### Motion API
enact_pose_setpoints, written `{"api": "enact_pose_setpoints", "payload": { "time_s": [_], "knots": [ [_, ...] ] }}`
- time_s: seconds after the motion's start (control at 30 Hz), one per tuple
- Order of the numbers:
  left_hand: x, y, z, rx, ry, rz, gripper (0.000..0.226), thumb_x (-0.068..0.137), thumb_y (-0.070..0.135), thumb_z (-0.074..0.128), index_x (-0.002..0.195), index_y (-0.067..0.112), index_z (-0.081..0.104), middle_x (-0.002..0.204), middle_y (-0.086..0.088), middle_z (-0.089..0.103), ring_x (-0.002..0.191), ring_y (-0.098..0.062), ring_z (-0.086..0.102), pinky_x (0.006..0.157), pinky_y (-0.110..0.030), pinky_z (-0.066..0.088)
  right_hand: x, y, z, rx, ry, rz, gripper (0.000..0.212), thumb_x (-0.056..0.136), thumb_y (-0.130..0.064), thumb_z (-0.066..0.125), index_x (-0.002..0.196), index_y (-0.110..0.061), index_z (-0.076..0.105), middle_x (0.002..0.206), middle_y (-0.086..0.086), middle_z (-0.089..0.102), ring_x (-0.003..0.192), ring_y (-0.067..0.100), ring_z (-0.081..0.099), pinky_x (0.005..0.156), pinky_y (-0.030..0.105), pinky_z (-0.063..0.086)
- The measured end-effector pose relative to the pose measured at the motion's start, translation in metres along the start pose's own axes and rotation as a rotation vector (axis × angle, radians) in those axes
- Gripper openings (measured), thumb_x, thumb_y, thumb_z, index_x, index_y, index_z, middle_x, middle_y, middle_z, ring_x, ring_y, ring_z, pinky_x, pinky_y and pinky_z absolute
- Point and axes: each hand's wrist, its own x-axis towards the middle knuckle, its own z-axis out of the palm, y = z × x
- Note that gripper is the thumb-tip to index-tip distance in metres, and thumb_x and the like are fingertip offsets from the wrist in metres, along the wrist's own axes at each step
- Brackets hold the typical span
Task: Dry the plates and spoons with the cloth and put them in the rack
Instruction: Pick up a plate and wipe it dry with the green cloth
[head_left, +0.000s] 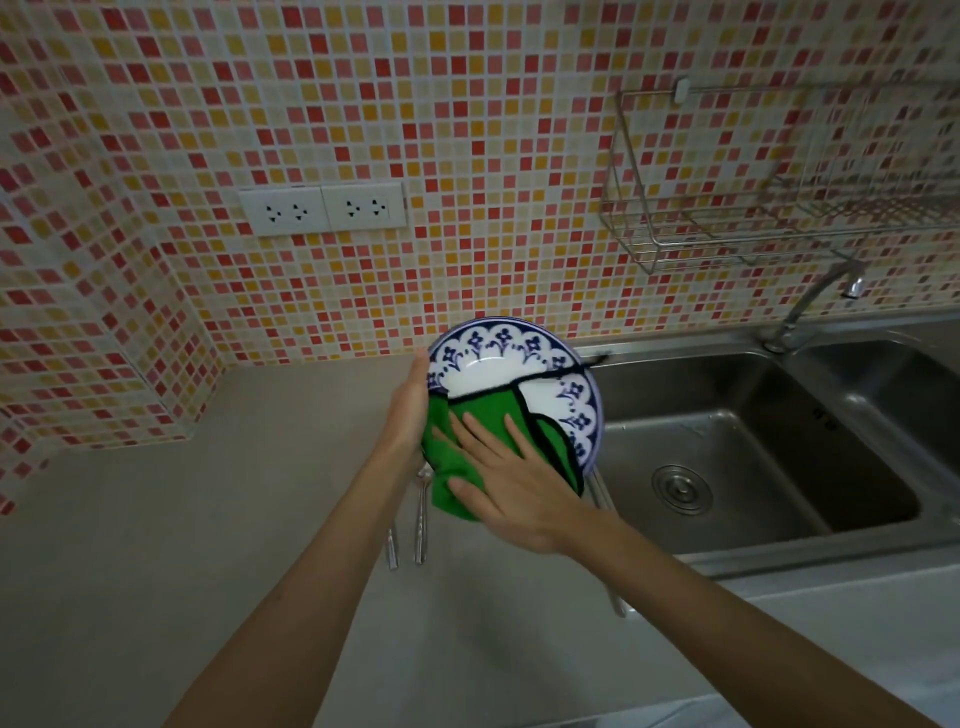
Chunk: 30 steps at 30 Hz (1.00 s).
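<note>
A white plate (498, 358) with a blue flower rim is held tilted above the counter, its face toward me. My left hand (410, 410) grips its left edge, fingers behind it. A green cloth (483, 410) with black trim lies over the plate's lower face. My right hand (498, 478) presses flat on the cloth with straight, spread fingers. Under the plate, spoons (421, 519) lie on the counter, their bowls hidden by the cloth and my hands. The wire rack (675, 234) hangs on the wall at the upper right and looks bare.
A steel double sink (727, 467) lies to the right, with a tap (810, 306) behind it. The grey counter (208, 519) stretches left. Two wall sockets (322, 208) sit in the mosaic tiles above.
</note>
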Motion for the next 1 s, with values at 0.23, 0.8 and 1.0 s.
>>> {"api": "enact_pose_setpoints", "payload": {
  "time_s": [0.23,0.8,1.0],
  "knots": [
    [-0.017,0.003,0.008,0.171,-0.108,0.034,0.078,0.082,0.077,0.017,0.140,0.031,0.041,0.143,-0.001,0.047,0.132,-0.024,0.044,0.111,-0.045,0.033,0.049,0.038,-0.028,-0.276,0.275,0.156,0.074,0.087,-0.062,-0.004,0.145,-0.020,-0.019,0.151,0.008,-0.028,0.141,0.021,-0.021,0.114,0.049,-0.012],
    [0.001,0.003,0.017,0.063,0.023,0.022,0.070,0.083,0.074,0.034,0.120,0.022,0.063,0.117,-0.008,0.069,0.105,-0.025,0.065,0.100,-0.045,0.048,0.002,0.022,-0.008,-0.022,0.034,0.008,0.075,0.080,-0.059,-0.014,0.147,-0.024,-0.012,0.157,0.001,-0.014,0.140,0.011,-0.022,0.116,0.044,-0.016],
    [-0.013,0.010,0.035,0.211,-0.154,0.062,0.085,0.078,0.081,0.016,0.145,0.031,0.031,0.148,-0.002,0.041,0.134,-0.024,0.043,0.109,-0.038,0.032,0.039,0.054,-0.022,-0.281,0.308,0.051,0.081,0.086,-0.068,-0.001,0.147,-0.016,-0.010,0.155,0.011,-0.014,0.144,0.023,-0.013,0.115,0.048,-0.009]
  ]
}}
